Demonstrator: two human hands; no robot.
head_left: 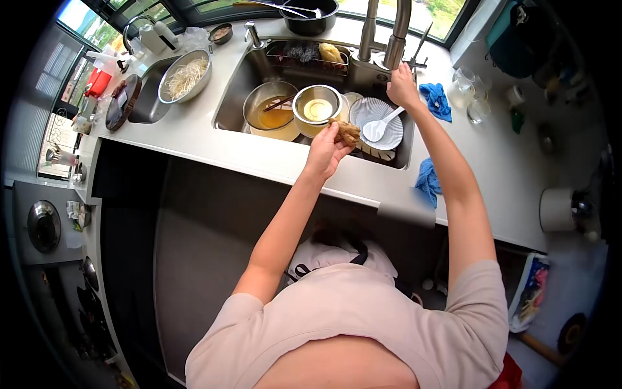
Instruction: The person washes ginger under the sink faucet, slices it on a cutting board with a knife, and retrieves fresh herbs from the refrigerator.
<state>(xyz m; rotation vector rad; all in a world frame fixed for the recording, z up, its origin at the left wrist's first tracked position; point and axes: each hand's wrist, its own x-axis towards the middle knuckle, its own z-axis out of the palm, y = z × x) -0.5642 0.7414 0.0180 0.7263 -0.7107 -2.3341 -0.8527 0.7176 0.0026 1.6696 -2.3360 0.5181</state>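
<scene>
Over the sink's front edge, my left hand (325, 150) holds a knobbly brown piece that looks like ginger root (346, 133) between thumb and fingers. My right hand (402, 86) is closed at the faucet (396, 45), near its spout and base; its exact grip is hard to make out. Below the faucet, in the sink (227, 107), are a steel bowl (317, 105) with pale liquid, a larger bowl (271, 107) with yellowish liquid and chopsticks, and a ribbed white dish (387, 133) with a white spoon (376, 129) in it.
A colander of bean sprouts (186, 76) stands left of the sink. Behind are a dark pot (310, 23) and a rack with sponges (330, 53). Blue cloths (435, 102) and several glasses (478, 110) lie or stand at right. A white canister (557, 209) is farther right.
</scene>
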